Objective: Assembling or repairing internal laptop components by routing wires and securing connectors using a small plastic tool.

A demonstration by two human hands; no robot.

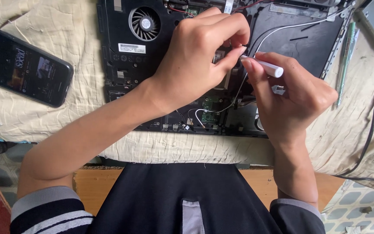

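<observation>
Fingers (228, 58) of your left hand (195, 56) pinch together over the opened laptop (122, 65) — what they pinch, I cannot tell. Your right hand (293, 99) grips a white tool (267, 67) just beside — a phone (20, 65) lies far left.

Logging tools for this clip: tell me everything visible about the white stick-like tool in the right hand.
The white tool is a slim, smooth cylinder, plastic by its look, with a blunt rounded end pointing right. It lies nearly level, tilted slightly down to the right. The right hand pinches it between thumb and fingers; its left end meets the left hand's fingertips and is hidden there, so any tip cannot be seen. It hovers over the opened laptop base, near thin white and black wires.
</observation>
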